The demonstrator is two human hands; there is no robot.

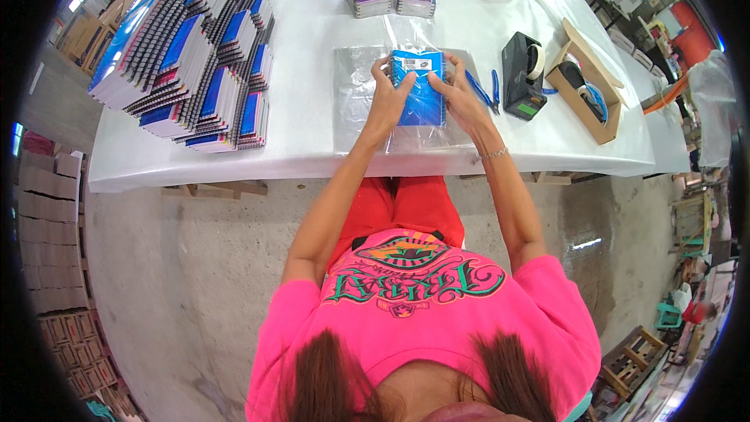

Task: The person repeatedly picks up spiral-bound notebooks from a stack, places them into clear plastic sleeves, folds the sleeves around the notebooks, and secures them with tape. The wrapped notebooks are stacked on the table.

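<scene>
Bagging step: blue notebook pack (419, 87) sits on clear plastic bags (359, 98) at table (312, 148) centre. Left hand (388, 98) and right hand (461, 98) pinch its side edges, fingers curled narrow. Recommend keeping pack square w/ bag mouth, pressure even both sides, film flat.
</scene>
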